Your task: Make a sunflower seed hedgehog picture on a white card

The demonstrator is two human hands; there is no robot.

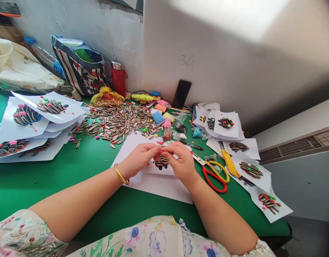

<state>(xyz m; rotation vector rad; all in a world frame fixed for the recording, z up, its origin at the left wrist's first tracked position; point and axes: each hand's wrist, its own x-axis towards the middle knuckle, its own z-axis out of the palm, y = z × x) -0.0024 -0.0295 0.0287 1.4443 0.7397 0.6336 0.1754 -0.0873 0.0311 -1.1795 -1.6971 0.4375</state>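
My left hand [139, 159] and my right hand [180, 162] meet over a white sheet [159, 185] on the green table [73, 167]. Both hands are closed in a pinch, fingertips touching around a tiny pink bit I cannot make out. Just below the fingertips sits a small hedgehog figure [161, 163] made of striped sunflower seeds on the sheet. A gold bangle [121, 175] is on my left wrist. A heap of loose sunflower seeds [116, 123] lies beyond the hands.
Finished seed pictures on white paper lie stacked at the left [33, 117] and spread at the right [250, 167]. Red-and-yellow scissors [214, 173], a black pen [192, 145], clay bags [160, 116], a phone [181, 94], a red flask [118, 78] and a striped bag [78, 67] surround the work.
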